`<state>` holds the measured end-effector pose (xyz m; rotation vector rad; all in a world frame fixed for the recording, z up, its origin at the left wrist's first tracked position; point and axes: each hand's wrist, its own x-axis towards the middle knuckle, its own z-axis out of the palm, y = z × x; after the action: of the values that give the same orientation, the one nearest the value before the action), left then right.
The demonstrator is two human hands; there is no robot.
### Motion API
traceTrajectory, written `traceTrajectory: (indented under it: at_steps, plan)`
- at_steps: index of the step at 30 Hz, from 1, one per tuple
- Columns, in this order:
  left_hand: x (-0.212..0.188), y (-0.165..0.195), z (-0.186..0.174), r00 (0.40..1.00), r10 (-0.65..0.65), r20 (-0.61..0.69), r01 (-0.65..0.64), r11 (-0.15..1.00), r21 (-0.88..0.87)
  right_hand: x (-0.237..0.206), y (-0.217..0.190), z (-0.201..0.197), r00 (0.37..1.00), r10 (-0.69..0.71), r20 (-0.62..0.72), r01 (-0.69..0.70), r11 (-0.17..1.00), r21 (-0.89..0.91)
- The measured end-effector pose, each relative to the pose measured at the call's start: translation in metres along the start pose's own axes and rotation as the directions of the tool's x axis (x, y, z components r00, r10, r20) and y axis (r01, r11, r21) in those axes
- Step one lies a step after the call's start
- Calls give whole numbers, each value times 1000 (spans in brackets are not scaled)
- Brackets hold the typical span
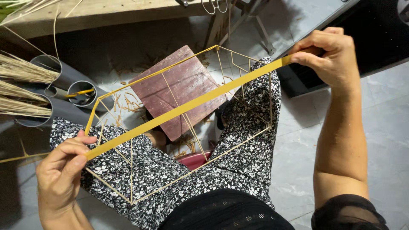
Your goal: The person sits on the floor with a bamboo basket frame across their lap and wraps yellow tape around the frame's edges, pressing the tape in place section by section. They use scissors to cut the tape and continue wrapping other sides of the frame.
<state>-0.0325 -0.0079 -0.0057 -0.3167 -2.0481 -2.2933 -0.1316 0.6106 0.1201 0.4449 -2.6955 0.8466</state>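
Seated over my own lap in black-and-white floral trousers [170, 179], I am pinching one end of a flat yellow strip [187, 107] between thumb and fingers of my left hand [61, 170], closed tight on it near my knee. The strip is running diagonally across a yellow wire frame [179, 123] resting on my thighs, up to my right hand [330, 53], likewise closed on the far end. To do this well, I judge, I am keeping the strip taut and flat, untwisted, lying against the frame's top edge. Beyond, a worn reddish wooden board [183, 87] is lying on the tiled floor [383, 110], grey plastic pipes [68, 81] holding straw bundles [21, 91] at left.
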Motion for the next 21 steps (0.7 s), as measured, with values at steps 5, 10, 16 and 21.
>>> traceTrajectory:
  at_steps: [5,10,16,21]
  plan:
    - [-3,0,-4,1000,-10,-9,10,998,-62,-2,6,17,1000,-14,-27,16,997,71]
    - [-3,1,-5,1000,-8,-12,8,998,-59,-6,14,24,999,-18,-43,19,999,42]
    - [-1,2,0,999,-12,-31,10,998,-70,-1,-3,31,999,0,-38,6,987,160]
    - [2,4,5,999,-3,-38,0,998,-62,5,-37,40,1000,-10,3,10,994,112]
